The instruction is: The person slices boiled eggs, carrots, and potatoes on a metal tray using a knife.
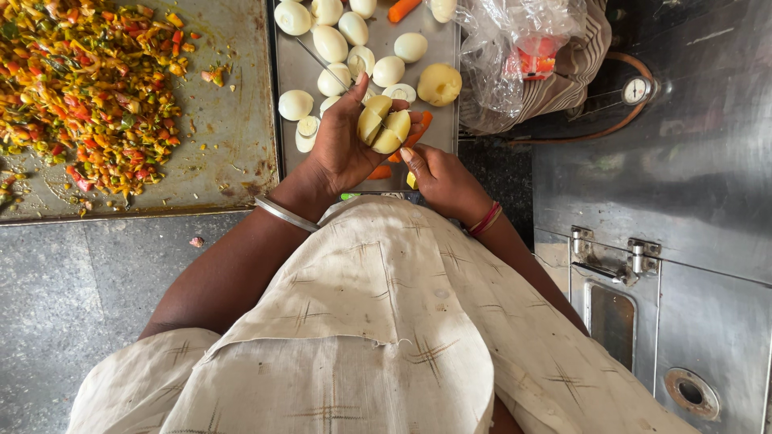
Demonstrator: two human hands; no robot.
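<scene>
My left hand (342,145) cups a peeled boiled potato (383,126) that is cut into several pale yellow pieces still held together. My right hand (441,181) is just beside and below it, fingers closed around a small knife with an orange handle that is mostly hidden. Both hands hover over the near end of a steel tray (299,68). On the tray lie several peeled boiled eggs (329,42), some halved, a whole peeled potato (439,84) and a carrot (403,9).
A large flat griddle (229,145) on the left carries a heap of chopped mixed vegetables (84,88). A clear plastic bag (515,44) lies on striped cloth at the right. A pressure gauge (635,90) with hose and steel cabinet (667,265) stand further right.
</scene>
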